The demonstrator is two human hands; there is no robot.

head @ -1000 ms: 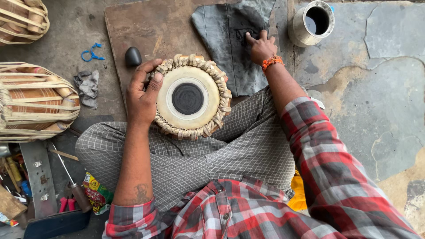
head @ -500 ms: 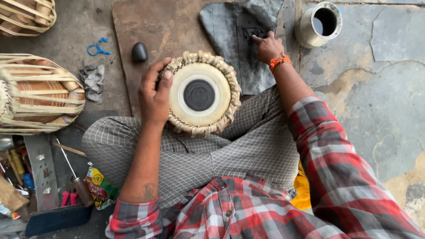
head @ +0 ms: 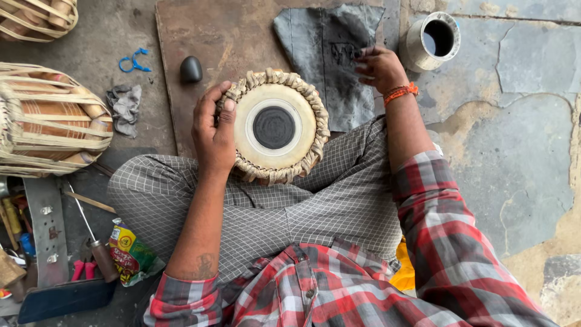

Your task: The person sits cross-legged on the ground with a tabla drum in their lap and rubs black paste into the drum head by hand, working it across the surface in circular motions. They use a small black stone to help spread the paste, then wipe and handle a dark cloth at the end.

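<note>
The left hand clasps the small drum by its braided rim only (on the lap), so it might tip; right hand, fingers curled, smears black paste on the grey cloth beneath it.

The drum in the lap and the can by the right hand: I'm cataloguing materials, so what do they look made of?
Drum: pale matte skin head, probably hide, with a dull black centre patch and a braided leather-like rim. Can: grey metal by its dull sheen, dark inside.
</note>
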